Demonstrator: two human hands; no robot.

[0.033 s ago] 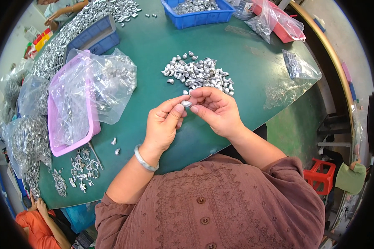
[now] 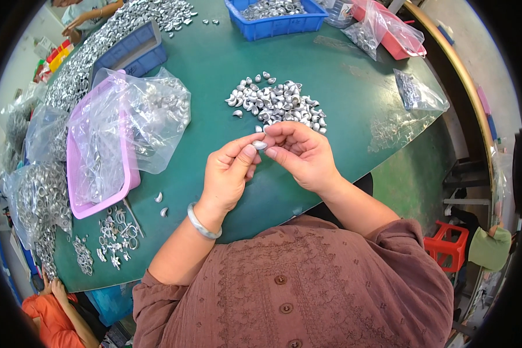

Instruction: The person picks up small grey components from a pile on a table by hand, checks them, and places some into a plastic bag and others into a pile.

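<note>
Between my fingertips is a small silver curved metal piece (image 2: pixel 260 145) with a ridged, shell-like face. My left hand (image 2: pixel 229 171) pinches it between thumb and forefinger. On its other side the thumb and forefinger of my right hand (image 2: pixel 304 156) are bent close around it and touch its end. Just beyond my hands lies a loose pile of similar silver pieces (image 2: pixel 281 104) on the green table (image 2: pixel 209 116). Two more curved pieces (image 2: pixel 162 204) lie apart, left of my left wrist.
At the left, a pink basket (image 2: pixel 132 178) holds clear plastic bags. Small metal parts (image 2: pixel 117 235) lie below it. Blue bins (image 2: pixel 284 27) stand farther back, near a large silver heap (image 2: pixel 69 81). A red tray (image 2: pixel 397 43) and plastic bag (image 2: pixel 420 93) are at right. Other people work at the left edges.
</note>
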